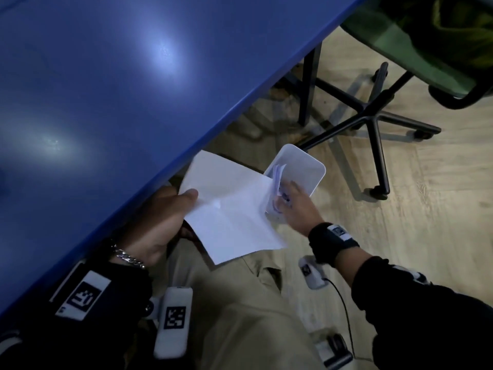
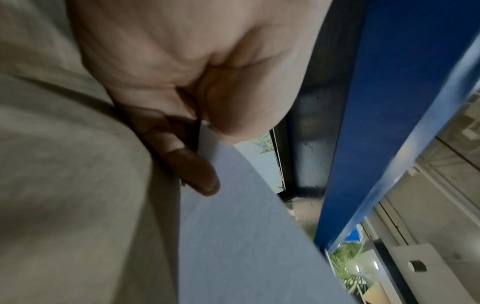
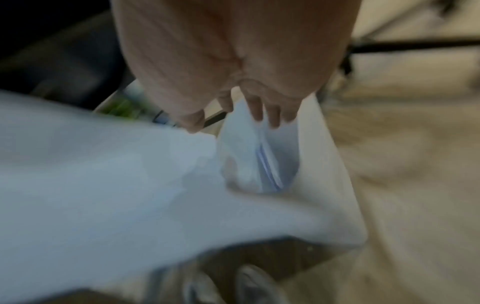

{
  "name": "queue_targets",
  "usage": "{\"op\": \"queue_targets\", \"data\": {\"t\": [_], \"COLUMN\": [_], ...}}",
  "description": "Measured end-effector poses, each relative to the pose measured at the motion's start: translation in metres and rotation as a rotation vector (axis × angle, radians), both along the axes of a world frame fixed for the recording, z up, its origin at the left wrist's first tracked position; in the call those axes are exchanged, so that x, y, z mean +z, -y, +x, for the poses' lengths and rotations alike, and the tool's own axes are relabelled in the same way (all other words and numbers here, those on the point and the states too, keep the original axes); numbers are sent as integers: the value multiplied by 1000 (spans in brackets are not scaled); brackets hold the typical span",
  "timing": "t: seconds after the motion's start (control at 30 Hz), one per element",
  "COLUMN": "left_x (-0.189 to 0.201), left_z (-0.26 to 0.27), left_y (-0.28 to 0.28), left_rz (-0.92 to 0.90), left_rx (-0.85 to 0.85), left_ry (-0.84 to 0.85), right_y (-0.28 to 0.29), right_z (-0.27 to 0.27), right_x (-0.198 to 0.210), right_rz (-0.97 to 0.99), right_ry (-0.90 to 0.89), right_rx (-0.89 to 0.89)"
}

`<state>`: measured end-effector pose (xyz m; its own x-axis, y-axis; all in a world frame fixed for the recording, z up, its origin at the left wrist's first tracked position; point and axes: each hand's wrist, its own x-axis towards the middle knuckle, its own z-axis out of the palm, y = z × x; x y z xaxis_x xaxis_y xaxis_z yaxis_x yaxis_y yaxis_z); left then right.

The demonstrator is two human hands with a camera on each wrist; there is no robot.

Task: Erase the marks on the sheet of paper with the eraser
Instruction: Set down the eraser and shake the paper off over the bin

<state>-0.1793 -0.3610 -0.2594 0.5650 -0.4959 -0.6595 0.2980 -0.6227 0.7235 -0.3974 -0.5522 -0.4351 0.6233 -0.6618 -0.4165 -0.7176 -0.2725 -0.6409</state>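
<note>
Your left hand (image 1: 157,222) pinches the white sheet of paper (image 1: 229,206) at its near edge, thumb on top and fingers (image 2: 200,176) curled underneath, holding it below the blue table (image 1: 106,102) edge, over your lap. Your right hand (image 1: 296,206) reaches into the white bin (image 1: 306,166) on the floor, fingers spread loosely over folded papers (image 3: 267,164) inside, gripping nothing that shows. No marks can be made out on the sheet. The wristband tags carry only coded squares, no readable writing.
</note>
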Motion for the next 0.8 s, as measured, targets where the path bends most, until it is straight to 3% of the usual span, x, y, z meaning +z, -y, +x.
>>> {"op": "queue_targets", "data": {"t": [0.07, 0.1, 0.13, 0.2, 0.27, 0.37, 0.43, 0.5, 0.57, 0.63, 0.7, 0.77, 0.8], "left_x": [3, 7, 11, 14, 14, 10, 11, 11, 10, 8, 6, 7, 6], "left_z": [-1, -2, -3, -4, -4, -6, -9, -9, -9, -8, -7, -7, -7], "left_y": [-1, 0, 1, 0, -1, -3, -2, 1, 3, 2, 1, 2, 2], "left_rz": [-50, -78, -95, -101, -108, -106, -90, -82, -73, -60, -55, -50, -50], "left_rx": [98, 131, 137, 130, 105, -79, -159, -176, -186, -176, -167, -164, -164], "left_ry": [-61, -99, -133, -162, -149, -26, 31, 37, 33, 21, 15, 14, 5], "right_y": [8, 11, 13, 15, 22, 34, 41, 40, 20, -11, -46, -65, -66], "right_z": [-1, -2, -4, -7, -12, -17, -14, -1, 18, 36, 45, 38, 29], "right_x": [5, 8, 11, 13, 11, 18, 28, 43, 74, 117, 147, 136, 113], "right_rz": [391, 593, 734, 822, 816, 683, 455, 92, -126, -130, 30, 153, 138], "right_ry": [228, 275, 279, 252, 274, 264, 100, -71, 37, 331, 585, 518, 314], "right_rx": [-374, -448, -437, -360, -351, -369, -275, -144, -57, 110, 382, 582, 632]}}
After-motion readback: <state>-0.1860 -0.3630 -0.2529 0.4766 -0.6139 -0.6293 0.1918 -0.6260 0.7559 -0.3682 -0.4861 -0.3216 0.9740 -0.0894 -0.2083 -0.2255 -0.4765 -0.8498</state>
